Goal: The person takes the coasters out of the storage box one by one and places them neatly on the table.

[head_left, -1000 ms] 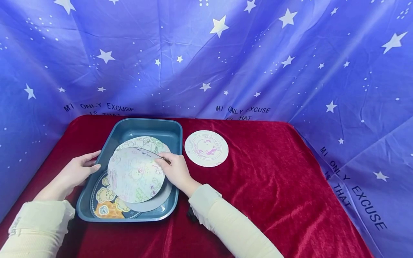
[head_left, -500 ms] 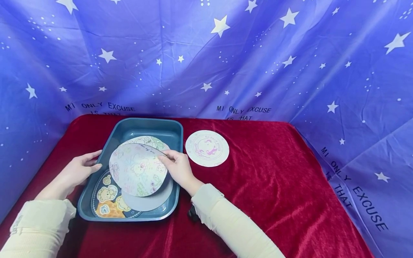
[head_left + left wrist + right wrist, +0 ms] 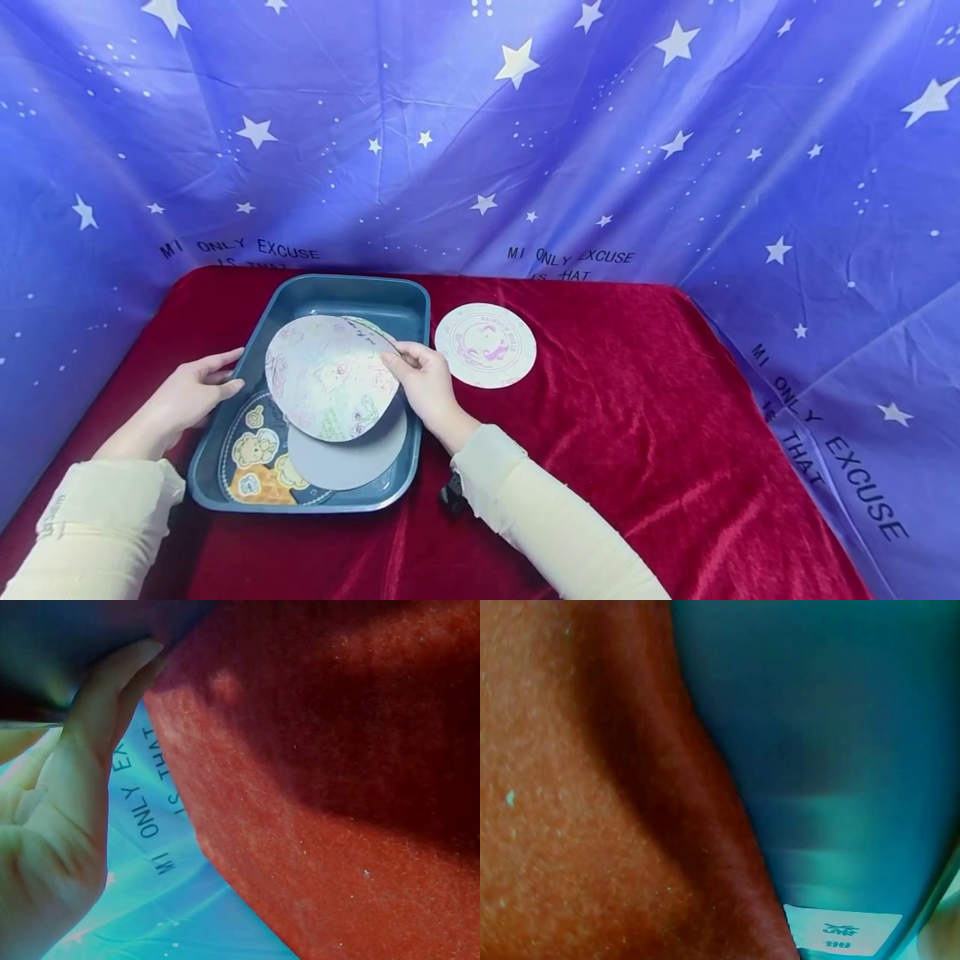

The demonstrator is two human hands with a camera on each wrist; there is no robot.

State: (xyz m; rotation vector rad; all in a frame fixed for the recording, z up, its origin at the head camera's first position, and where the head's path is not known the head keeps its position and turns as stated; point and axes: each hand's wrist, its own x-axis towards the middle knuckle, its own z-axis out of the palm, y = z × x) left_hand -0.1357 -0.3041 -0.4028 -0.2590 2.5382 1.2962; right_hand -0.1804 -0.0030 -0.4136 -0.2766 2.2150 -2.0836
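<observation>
My right hand (image 3: 429,387) pinches the right edge of a round, thin card with pastel doodles (image 3: 330,375), which is tilted over a blue-green tray (image 3: 352,293). Below it in the tray lies a plain grey round card (image 3: 348,467). A dark round card with bear pictures (image 3: 258,450) shows at the tray's near left. My left hand (image 3: 191,396) has its fingertips against the tray's left side; the left wrist view shows this hand (image 3: 60,817) with a finger stretched along the dark outer wall. The right wrist view shows the tray's outer side (image 3: 817,750), mostly without the hand.
A white round card with a pink horse print (image 3: 486,344) lies right of the tray on the red velvet cloth (image 3: 615,375). Blue star-printed fabric (image 3: 450,100) hangs behind and at both sides. A paper label (image 3: 844,928) is on the tray's side.
My right hand has raised the doodled card and moved it away from me and slightly right, uncovering more of the grey card. My left hand has stayed at the tray's left side.
</observation>
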